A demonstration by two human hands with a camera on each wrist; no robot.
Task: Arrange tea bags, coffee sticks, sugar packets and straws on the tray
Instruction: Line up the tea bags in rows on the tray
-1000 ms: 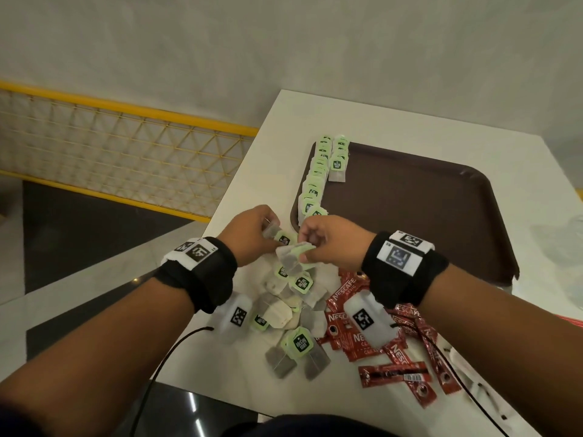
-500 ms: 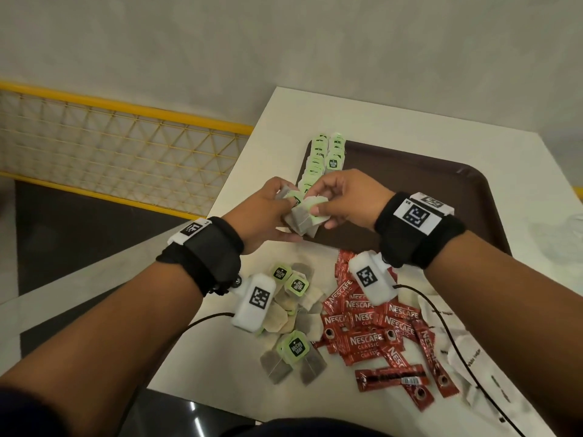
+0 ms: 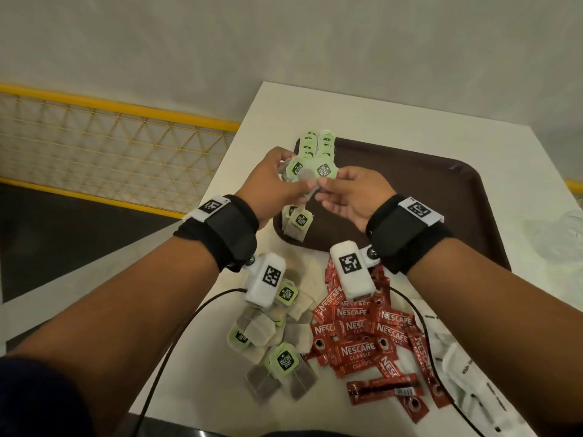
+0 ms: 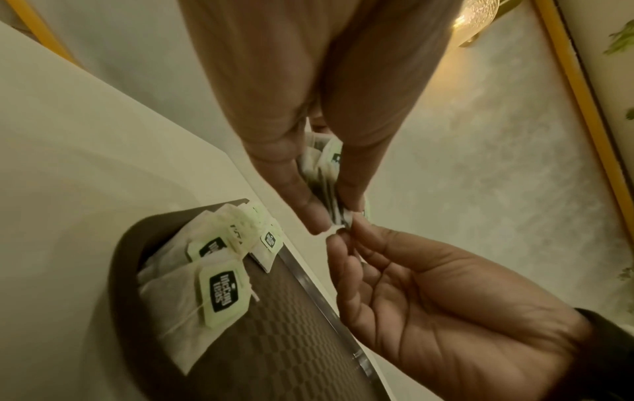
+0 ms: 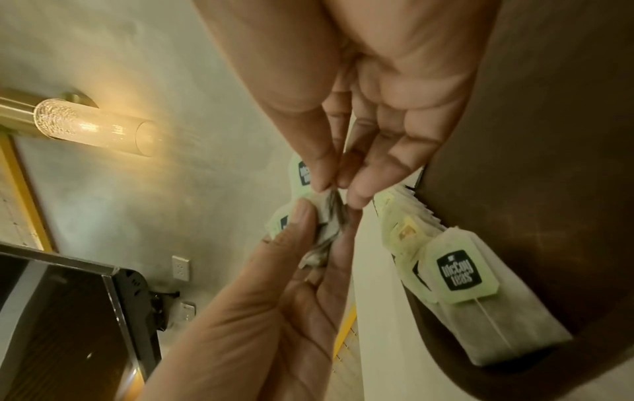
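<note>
Both hands have been carried farther from the body since a second ago, from above the loose pile to above the tray's near-left corner. A small bunch of tea bags (image 3: pixel 310 173) is gripped between the thumb and fingers of the left hand (image 3: pixel 271 187), held in the air over the row of tea bags (image 3: pixel 315 145) laid along the left edge of the brown tray (image 3: pixel 426 197). One edge of that bunch is pinched by the thumb and forefinger of the right hand (image 3: pixel 353 197), its other fingers loosely spread. Two more tea bags (image 3: pixel 298 220) are seen on the tray's near-left corner. Loose tea bags (image 3: pixel 277 339), red coffee sticks (image 3: pixel 366 335) and white sugar packets (image 3: pixel 463 373) are left on the white table (image 3: pixel 220 373) near the body.
</note>
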